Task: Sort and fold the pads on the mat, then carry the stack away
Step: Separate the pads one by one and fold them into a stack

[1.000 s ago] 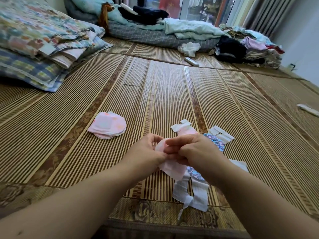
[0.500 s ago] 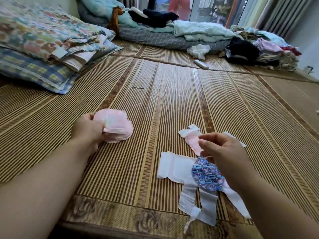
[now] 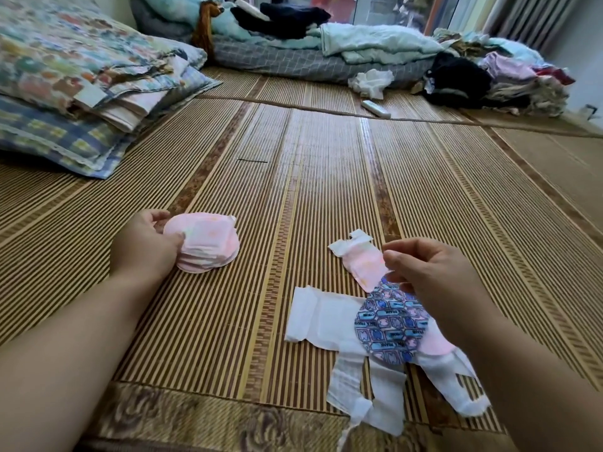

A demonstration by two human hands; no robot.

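Head view. Far left: folded bedding point(image 3: 75, 93) lies on the mat point(image 3: 293, 197), well apart from the work area.

Left hand point(image 3: 143, 247): fingers curled round the left edge of the stack of pink pads point(image 3: 210, 247), thumb on the top pad. The stack sits on the mat, left of centre, its round pads roughly aligned.

Centre right: loose pink pad point(image 3: 362, 264) lies flat on the mat, with a white tab at its far end. Just nearer the camera, white wrappers point(image 3: 321, 318) are spread flat in several overlapping strips. A patterned round pad point(image 3: 390, 331), blue and pink print, lies on top of them.

Right hand point(image 3: 434, 278) hovers over the near end of the loose pink pad and the far edge of the patterned round pad. Fingers curled, thumb tip close to forefinger. Cannot tell whether they pinch the pad or hold nothing: the contact point is hidden by the hand.

Far background, right: white bar-shaped object point(image 3: 376, 109) on the mat, heap of clothes point(image 3: 489, 79) beyond it.
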